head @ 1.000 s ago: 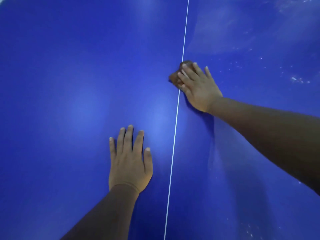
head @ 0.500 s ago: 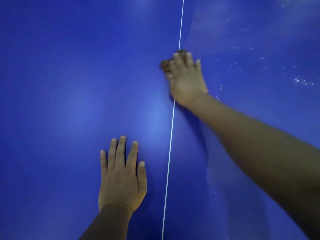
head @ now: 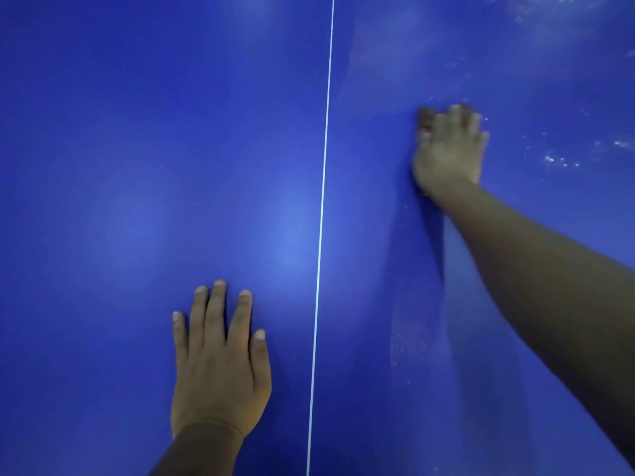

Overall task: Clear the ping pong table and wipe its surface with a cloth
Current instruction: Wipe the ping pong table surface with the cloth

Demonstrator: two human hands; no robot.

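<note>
Wiping stage, ping pong table (head: 120,149) blue, nothing on it in view apart from the hands and cloth. Right hand (head: 446,156) well out past the white centre line (head: 324,166), on the right half, pressing a small dark cloth (head: 425,119) flat against the surface; only a corner of it peeks out by the fingertips, rest hidden under the palm. Fingers look spread and fairly straight on top of it, but blurred, so grip can't be told for sure. Left hand (head: 220,362) left of the line, flat on the table, fingers straight and slightly apart, holding nothing, probably bracing. White specks and smears (head: 556,161) lie right of the cloth. Cloth likely soft, light, bunches easily; best held by palm pressure from above, fingers over its leading edge
</note>
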